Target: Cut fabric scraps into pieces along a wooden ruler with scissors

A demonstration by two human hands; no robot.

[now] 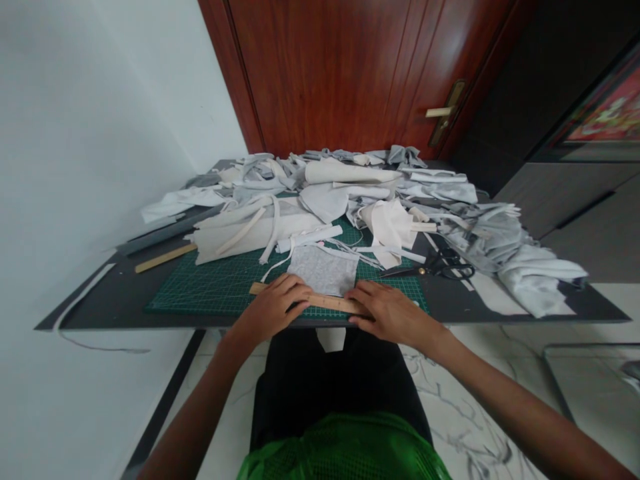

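Note:
A wooden ruler lies along the near edge of a light grey fabric piece. My left hand grips the ruler near its left end, thumb on the near side and fingers over the top. At the other end, my right hand holds the ruler, its fingertips touching the fabric's lower right corner. Beneath them is a green cutting mat with a grid. Black-handled scissors rest to the right of the fabric, blades pointing left.
Heaps of grey and white fabric scraps cover the back and right of the dark table. A second wooden strip lies at the left. One thin fabric strip hangs off the left edge. Behind stands a brown door.

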